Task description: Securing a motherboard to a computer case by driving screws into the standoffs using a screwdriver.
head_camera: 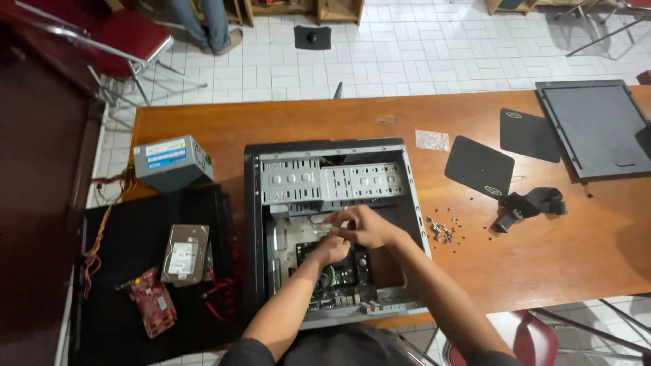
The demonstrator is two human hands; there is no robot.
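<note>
Open computer case (254,224) is lying on the wooden table (542,251); both hands are working inside it. Right hand (366,227) is pinching small cable ends (320,227) beneath the drive bays; left hand (330,251) is gripping wires just below; loose screws (441,230) are lying right of the case

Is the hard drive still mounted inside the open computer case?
No. The hard drive lies on the black panel left of the computer case, while both hands work inside the case.
</note>
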